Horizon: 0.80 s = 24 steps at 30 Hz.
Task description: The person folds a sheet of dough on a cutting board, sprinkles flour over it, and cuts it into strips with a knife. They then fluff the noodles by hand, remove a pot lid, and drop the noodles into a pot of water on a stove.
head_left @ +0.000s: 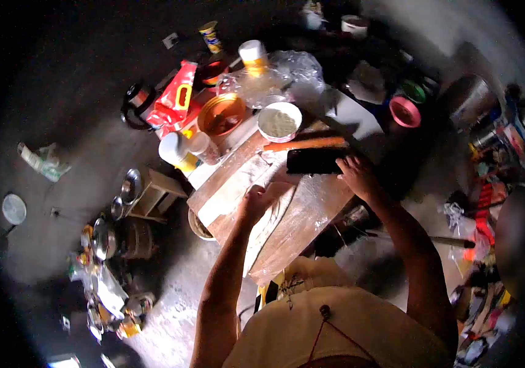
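Note:
A pale sheet of dough (268, 224) lies across the floured wooden board (305, 224), with a long edge or fold running towards me. My left hand (255, 202) is on the dough with its fingers curled in; exactly what they pinch is hard to see. At the board's far right, my right hand (355, 173) closes round the right end of a cleaver (314, 161) with a broad, dark rectangular blade. Just beyond the blade lies an orange-brown rolling pin (305, 143). A white bowl (279, 121) with pale flour-like contents stands behind the pin.
Behind the board stand an orange basin (221, 115), a red bag (176, 101), white-lidded jars (176, 150) and clear plastic wrap (296, 73). A pink bowl (404, 111) is at the far right. A small stool (154, 196) and pots stand left; clutter lines the right floor.

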Tool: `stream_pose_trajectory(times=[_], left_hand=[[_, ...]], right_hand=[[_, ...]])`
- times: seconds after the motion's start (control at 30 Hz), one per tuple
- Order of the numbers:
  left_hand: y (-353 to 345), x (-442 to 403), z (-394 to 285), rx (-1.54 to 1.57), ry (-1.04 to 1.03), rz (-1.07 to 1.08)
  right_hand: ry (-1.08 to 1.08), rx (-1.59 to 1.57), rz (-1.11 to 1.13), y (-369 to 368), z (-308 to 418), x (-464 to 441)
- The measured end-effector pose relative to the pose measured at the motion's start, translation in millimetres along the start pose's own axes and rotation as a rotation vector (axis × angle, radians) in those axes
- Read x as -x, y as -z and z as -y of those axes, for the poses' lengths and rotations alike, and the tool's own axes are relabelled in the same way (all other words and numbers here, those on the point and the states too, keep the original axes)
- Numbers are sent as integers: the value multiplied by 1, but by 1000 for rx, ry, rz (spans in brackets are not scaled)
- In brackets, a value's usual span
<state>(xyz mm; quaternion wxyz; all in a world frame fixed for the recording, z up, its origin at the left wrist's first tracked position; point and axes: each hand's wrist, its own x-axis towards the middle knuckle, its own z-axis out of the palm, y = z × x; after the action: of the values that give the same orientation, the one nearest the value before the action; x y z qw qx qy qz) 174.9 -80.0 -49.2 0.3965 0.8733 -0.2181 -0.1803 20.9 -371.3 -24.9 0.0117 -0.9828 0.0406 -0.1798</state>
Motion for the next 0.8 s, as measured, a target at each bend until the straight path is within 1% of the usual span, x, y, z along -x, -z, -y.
stream_pose_trajectory(times=[0.03,0.07,0.1,0.13,0.17,0.2,0.23,0.3,0.33,0.37,0.43,0.47,0.57,0.6,0.63,0.7,0.73,0.8], left_hand=[[-2,-1,4,41,58,120],[-8,-9,18,61,-125,185],[-9,-6,13,64,-112,172],[-11,0,2,115,-170,232],[-14,5,-8,168,-230,293],[-19,9,-12,162,-139,294],[-25,12,-14,168,-133,294],[-36,15,-18,27,-241,-96],[-39,16,-23,123,-192,-140],[-38,18,-28,131,-192,-136],[-34,23,-40,-172,-405,-291],[-34,28,-46,-134,-383,-309],[-36,33,-41,-112,-392,-285],[-34,35,-44,-82,-390,-292],[-28,37,-44,-78,-378,-297],[-15,39,-40,49,-362,-353],[-10,41,-35,80,-296,-353],[1,44,-18,133,-212,-333]], right_hand=[[25,-16,2,-1,-3,-2],[73,24,23,-6,-6,-7],[115,70,46,-5,-8,-7],[128,64,51,1,-8,-6],[123,-2,0,8,-8,-5],[113,-66,-51,14,-6,-4],[117,-67,-43,17,-3,0],[-26,-314,-142,22,10,10],[-198,-514,-33,43,28,12],[-200,-507,-29,41,39,20],[-481,-788,134,42,57,26],[-455,-589,273,50,62,21],[-465,-587,227,40,77,30],[-454,-585,201,54,84,26],[-446,-584,214,56,86,27],[-504,-568,282,56,86,32],[-476,-535,200,55,90,36],[-424,-532,199,53,92,40]])
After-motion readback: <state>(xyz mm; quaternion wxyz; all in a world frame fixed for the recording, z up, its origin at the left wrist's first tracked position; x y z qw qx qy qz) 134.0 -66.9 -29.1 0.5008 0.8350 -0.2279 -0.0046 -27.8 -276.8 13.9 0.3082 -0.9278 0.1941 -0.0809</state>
